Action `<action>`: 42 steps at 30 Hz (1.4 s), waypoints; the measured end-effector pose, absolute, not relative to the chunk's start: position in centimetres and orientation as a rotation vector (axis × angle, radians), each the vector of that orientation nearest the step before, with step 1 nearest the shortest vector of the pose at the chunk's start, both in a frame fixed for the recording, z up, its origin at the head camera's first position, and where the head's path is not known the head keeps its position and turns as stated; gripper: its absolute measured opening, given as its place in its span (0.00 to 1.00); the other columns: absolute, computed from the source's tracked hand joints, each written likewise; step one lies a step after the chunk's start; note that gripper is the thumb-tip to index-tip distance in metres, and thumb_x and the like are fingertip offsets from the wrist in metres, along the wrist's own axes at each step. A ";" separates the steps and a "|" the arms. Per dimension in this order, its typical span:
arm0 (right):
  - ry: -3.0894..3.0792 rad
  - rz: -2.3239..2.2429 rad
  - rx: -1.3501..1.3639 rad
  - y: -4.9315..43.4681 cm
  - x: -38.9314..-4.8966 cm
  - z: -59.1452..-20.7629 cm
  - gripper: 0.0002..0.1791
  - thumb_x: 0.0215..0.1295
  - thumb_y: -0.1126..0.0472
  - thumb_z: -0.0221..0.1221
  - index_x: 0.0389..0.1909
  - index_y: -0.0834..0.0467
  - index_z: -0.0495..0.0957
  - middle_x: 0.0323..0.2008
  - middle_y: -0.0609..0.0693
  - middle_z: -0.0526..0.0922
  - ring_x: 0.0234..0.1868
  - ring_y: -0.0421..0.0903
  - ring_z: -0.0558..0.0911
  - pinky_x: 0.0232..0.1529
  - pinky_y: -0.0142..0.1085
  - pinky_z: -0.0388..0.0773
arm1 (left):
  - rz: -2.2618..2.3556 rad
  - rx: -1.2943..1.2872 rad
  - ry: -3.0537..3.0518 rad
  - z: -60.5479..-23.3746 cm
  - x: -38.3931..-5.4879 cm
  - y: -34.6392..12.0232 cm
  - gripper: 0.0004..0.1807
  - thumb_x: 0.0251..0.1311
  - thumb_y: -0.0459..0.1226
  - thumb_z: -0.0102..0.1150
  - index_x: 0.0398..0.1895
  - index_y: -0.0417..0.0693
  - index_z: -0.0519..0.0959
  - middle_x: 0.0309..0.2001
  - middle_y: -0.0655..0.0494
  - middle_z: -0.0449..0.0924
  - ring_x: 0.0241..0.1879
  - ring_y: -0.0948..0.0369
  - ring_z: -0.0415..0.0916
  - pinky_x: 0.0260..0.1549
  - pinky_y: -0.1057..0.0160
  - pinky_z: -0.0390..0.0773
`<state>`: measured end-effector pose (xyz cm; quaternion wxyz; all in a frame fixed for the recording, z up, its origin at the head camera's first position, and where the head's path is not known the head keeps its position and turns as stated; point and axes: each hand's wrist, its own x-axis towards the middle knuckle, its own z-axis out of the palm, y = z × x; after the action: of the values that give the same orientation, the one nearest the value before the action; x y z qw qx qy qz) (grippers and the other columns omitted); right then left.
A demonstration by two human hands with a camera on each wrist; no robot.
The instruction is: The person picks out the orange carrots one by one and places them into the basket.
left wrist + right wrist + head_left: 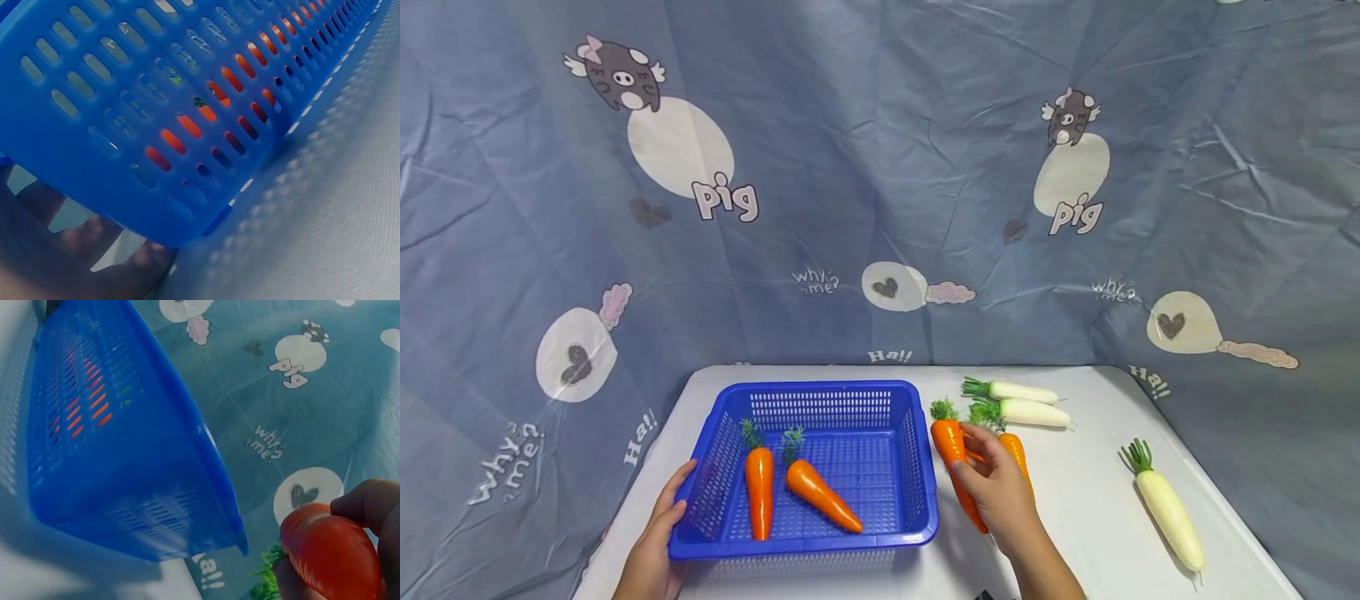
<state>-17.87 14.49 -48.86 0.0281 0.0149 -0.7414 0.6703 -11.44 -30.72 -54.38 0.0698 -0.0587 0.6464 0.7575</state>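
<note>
Two carrots are lying in the blue basket. The right hand is gripping a third carrot; one more is waiting. The left hand is holding the basket's corner.

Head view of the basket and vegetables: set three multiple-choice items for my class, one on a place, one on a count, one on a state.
1. Where is the right hand?
A. inside the basket
B. right of the basket, on a carrot
C. on the far-right radish

2. How many carrots lie in the basket?
A. one
B. two
C. four

3. What is the left hand doing?
A. holding the basket's near left corner
B. lifting a radish
C. lying flat on the table, away from the basket

Answers: 1 B, its fingers curl round the carrot beside the basket. 2 B, one carrot and another lie inside. 3 A, its fingers rest against that corner.
</note>
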 end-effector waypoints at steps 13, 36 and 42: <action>-2.267 2.112 0.123 13.4 -17.7 -48.4 0.28 0.69 0.70 0.63 0.69 0.53 0.76 0.61 0.60 0.81 0.57 0.56 0.85 0.51 0.36 0.82 | 2.292 -0.159 1.940 -54.8 -11.4 -30.9 0.29 0.85 0.49 0.24 0.85 0.74 0.39 0.81 0.54 0.34 0.61 0.67 0.69 0.54 0.56 0.78; -2.325 2.167 0.220 10.7 -17.9 -48.5 0.29 0.69 0.67 0.64 0.71 0.52 0.74 0.63 0.60 0.79 0.58 0.56 0.83 0.51 0.41 0.84 | 2.282 -0.188 1.929 -54.6 -11.5 -30.8 0.29 0.85 0.50 0.23 0.85 0.75 0.39 0.83 0.54 0.29 0.63 0.69 0.66 0.54 0.59 0.77; -2.342 2.163 0.272 9.9 -18.0 -48.5 0.29 0.70 0.65 0.64 0.72 0.53 0.73 0.63 0.61 0.78 0.57 0.55 0.84 0.50 0.39 0.84 | 2.281 -0.181 1.942 -54.6 -11.4 -30.8 0.29 0.85 0.49 0.22 0.85 0.75 0.39 0.83 0.55 0.29 0.63 0.70 0.65 0.55 0.60 0.77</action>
<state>-17.96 9.95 -48.52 -0.0291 0.0850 -0.7316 0.6758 -11.44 -30.80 -54.56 0.0703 -0.0601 0.6455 0.7582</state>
